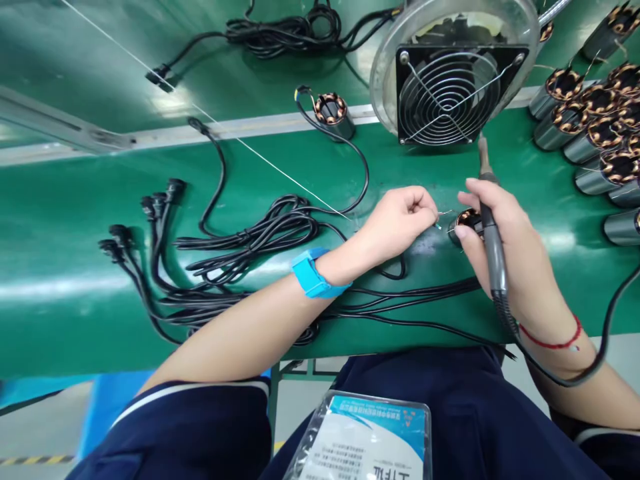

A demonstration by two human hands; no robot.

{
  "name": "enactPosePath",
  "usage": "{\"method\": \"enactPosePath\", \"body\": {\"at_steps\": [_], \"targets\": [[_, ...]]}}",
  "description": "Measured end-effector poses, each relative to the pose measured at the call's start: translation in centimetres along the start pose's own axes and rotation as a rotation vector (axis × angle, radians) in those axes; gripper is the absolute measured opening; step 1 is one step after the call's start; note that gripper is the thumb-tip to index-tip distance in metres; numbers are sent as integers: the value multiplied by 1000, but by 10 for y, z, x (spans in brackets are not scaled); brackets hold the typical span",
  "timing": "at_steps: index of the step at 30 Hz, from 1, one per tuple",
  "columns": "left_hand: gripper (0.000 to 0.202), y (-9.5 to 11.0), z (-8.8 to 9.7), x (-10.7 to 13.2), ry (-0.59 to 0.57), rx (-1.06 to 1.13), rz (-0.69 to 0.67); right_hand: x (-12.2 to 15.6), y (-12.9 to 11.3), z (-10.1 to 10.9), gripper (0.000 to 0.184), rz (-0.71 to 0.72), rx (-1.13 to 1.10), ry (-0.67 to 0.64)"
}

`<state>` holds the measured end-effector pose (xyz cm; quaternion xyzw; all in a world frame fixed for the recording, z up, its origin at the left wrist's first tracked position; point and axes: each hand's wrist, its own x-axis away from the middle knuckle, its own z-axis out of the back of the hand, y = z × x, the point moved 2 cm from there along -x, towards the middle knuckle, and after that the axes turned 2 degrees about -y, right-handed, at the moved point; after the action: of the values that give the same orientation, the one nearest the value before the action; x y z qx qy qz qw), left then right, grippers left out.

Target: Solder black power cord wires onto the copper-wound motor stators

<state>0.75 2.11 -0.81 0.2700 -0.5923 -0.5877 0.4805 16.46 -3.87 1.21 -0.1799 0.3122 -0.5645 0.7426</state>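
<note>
My left hand (397,223) is closed in a pinch over the mat, with thin wire ends (444,213) poking out past the fingertips. A black cable (397,275) curls out beneath that wrist; its link to the pinched wires is hidden. My right hand (520,250) holds a soldering iron (493,243), its tip pointing away from me toward the fan. Thumb and fingers of this hand also reach around a motor stator (468,219) with copper windings, which is partly covered. A short gap separates the two hands.
A fan with wire guard (447,100) stands behind my hands. Several copper-wound stators (570,117) crowd the right side. Another stator (333,115) with a cable sits at the back. Coiled black cables (245,243) cover the left. A white thread (280,170) slants across the bench.
</note>
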Motion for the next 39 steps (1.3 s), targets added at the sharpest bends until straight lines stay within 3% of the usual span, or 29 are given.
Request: {"method": "enactPosePath", "body": {"at_steps": [5,10,15,18,22,29,32,35,39], "targets": [[13,-1,-1,0,8,95,-25,3,4,-12,49,-20,-16,58],[18,-2,-3,2,46,161,-20,4,-2,-19,43,94,32,107],[11,-2,-1,8,-27,164,-99,0,1,-24,43,64,-82,152],[7,-2,2,13,-86,94,-200,0,5,-23,44,38,-170,204],[7,-1,5,16,-67,-89,-328,1,8,-24,44,12,-259,222],[7,-2,0,13,-4,-30,-233,3,12,-25,47,24,-180,185],[8,-2,-1,14,-11,-112,-237,7,16,-21,50,61,-174,176],[12,-1,-2,16,-35,-229,-259,14,18,-12,47,56,-144,234],[14,-1,-5,19,-68,-220,-218,28,17,0,42,86,-155,334]]}}
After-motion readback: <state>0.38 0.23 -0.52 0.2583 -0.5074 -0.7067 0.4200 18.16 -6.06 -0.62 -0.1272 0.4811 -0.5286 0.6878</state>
